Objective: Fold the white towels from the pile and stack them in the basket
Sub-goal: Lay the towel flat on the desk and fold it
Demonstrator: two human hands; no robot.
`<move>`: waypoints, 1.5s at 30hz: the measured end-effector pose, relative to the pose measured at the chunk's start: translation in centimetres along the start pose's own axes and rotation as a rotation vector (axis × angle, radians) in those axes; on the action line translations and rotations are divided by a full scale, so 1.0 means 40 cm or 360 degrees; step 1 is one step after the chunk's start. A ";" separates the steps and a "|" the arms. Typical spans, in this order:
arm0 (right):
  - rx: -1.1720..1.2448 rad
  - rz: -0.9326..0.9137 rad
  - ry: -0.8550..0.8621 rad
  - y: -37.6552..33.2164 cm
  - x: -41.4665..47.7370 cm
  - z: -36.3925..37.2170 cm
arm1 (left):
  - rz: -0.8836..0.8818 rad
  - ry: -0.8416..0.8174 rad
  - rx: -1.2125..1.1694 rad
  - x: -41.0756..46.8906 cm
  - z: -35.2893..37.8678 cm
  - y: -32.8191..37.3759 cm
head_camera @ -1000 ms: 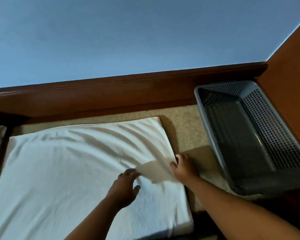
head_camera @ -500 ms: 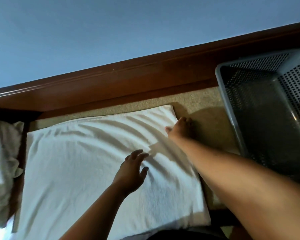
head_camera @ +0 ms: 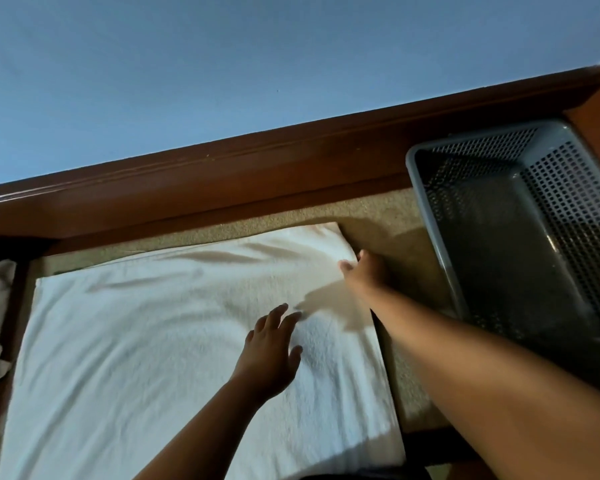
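Grey basket (head_camera: 568, 209) beside towel (head_camera: 153, 341); left hand (head_camera: 267, 355) fingers spread flat, right hand (head_camera: 366, 273) fingers' grip unclear

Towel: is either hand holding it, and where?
Left hand only rests flat on the towel. Right hand is at its far right corner, thumb on top; a grip cannot be told.

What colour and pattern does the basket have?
The basket is grey, its walls pierced by a grid of small holes; head view.

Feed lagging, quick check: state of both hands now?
Left hand: open, flat on the white terry towel.
Right hand: at the towel's far corner, grip cannot be told.
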State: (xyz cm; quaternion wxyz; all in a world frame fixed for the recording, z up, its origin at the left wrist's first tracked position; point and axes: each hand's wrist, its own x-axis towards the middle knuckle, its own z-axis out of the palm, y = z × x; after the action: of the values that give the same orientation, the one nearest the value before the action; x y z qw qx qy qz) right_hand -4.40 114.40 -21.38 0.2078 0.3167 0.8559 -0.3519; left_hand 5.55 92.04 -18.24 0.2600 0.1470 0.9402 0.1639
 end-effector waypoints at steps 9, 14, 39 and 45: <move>-0.0039 0.0097 -0.0225 0.245 -0.228 0.007 | 0.0065 -0.0171 0.0095 -0.136 0.118 0.018; -0.0083 0.0101 -0.0406 0.372 -0.369 0.028 | 0.0128 -0.0235 0.0135 -0.214 0.179 0.031; 0.0022 0.0159 -0.0271 0.326 -0.363 0.033 | 0.0028 -0.0235 0.0272 -0.289 0.181 -0.032; 0.0235 0.0182 -0.0222 0.173 -0.227 0.025 | -0.0033 -0.0222 0.0215 -0.220 0.116 -0.081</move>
State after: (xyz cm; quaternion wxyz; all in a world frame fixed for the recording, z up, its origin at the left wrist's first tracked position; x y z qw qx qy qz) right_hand 6.96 113.89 -20.06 0.2627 0.3541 0.7917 -0.4228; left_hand 14.67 87.01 -19.38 0.3161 0.1654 0.9301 0.0868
